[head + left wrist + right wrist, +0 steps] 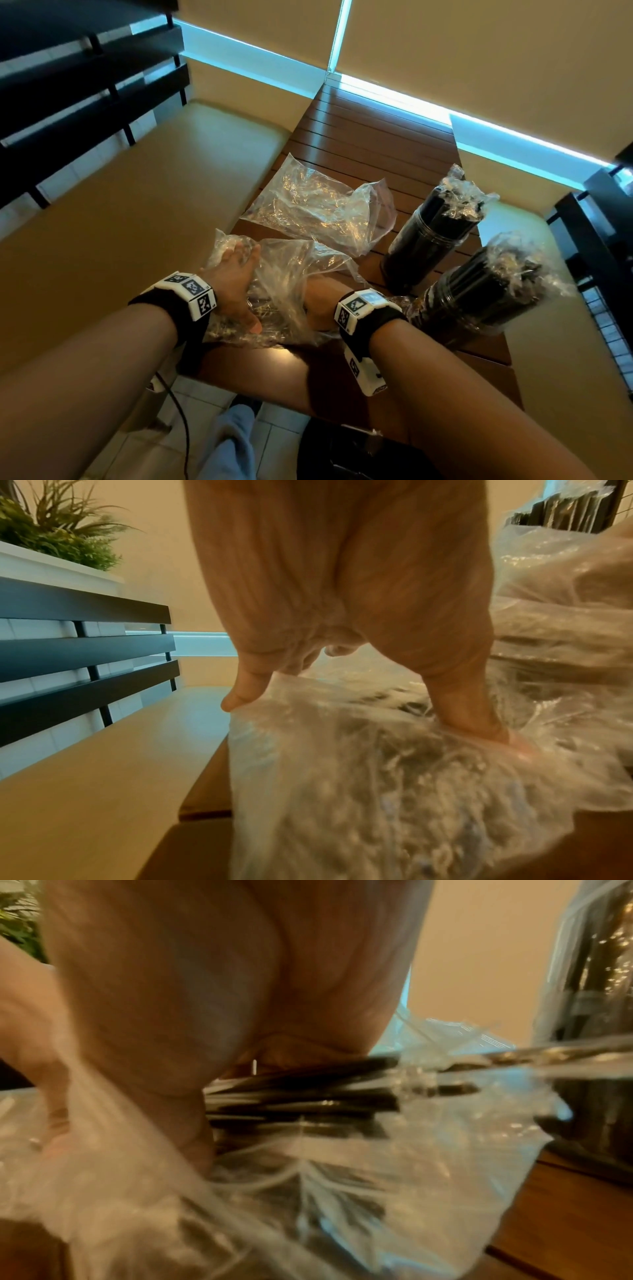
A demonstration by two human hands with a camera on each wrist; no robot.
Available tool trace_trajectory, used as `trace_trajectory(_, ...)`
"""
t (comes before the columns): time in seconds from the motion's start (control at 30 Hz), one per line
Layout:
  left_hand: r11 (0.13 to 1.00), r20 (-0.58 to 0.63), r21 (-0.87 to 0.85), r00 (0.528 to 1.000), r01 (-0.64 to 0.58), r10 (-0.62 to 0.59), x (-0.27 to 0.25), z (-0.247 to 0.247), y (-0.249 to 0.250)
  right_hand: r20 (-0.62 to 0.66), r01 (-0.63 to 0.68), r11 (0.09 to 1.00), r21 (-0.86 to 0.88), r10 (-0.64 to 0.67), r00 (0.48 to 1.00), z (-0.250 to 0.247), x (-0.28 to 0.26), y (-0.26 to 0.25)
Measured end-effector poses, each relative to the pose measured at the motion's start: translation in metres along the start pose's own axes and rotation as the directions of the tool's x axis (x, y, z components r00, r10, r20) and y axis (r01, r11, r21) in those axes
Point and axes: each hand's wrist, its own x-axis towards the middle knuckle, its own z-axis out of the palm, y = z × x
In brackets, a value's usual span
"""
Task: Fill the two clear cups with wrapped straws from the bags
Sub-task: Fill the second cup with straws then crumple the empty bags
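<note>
Head view shows the left hand (pixel 230 274) pressing down on the near clear plastic bag (pixel 287 274) at the table (pixel 370 137) edge, fingers spread over the film, while the right hand (pixel 317 301) reaches inside the bag mouth. Right wrist view shows the right-hand fingers curled round a bundle of black wrapped straws (pixel 301 1104) still inside the bag; the frame is blurred, so grip firmness is uncertain. Both clear cups (pixel 428 240) (pixel 479 298) stand upright at the right of the table, already packed with dark straws, the nearer one just beside the right wrist. A second bag (pixel 318 202) lies flattened behind. Hazards: withdrawing the bundle may drag the slippery film along if the left hand loosens, pulling loose straws off the near edge. The right forearm may knock the nearer cup over during lift-out. Forcing more straws into a cup this full may tip it or push straws out.
</note>
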Motion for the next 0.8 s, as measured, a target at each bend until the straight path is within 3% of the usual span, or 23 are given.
trace_trajectory(0.13, 0.999, 0.022, 0.035, 1.000, -0.015, 0.014, 0.000, -0.007, 0.003, -0.079, -0.030, 1.000, -0.009, 0.029, 0.996, 0.002, -0.002, -0.008)
trace_trajectory(0.23, 0.999, 0.016, 0.041, 1.000, -0.019, 0.018, -0.002, -0.009, 0.005, 0.013, -0.050, 0.998, 0.047, 0.050, 0.999, 0.005, -0.003, -0.012)
trace_trajectory(0.4, 0.999, 0.004, 0.011, 0.999, -0.039, 0.039, 0.001, -0.008, -0.001, -0.039, 0.019, 0.996, 0.090, -0.016, 0.999, 0.014, -0.006, -0.012)
trace_trajectory(0.53, 0.999, -0.001, -0.012, 0.999, -0.047, 0.047, 0.003, -0.007, -0.004, 0.052, 0.014, 0.994, 0.109, -0.020, 0.998, 0.005, -0.007, -0.010)
trace_trajectory(0.8, 0.999, -0.002, -0.040, 1.000, -0.009, 0.009, 0.003, -0.016, -0.004, -0.076, -0.100, 0.987, -0.122, 0.091, 0.993, -0.034, -0.027, 0.011)
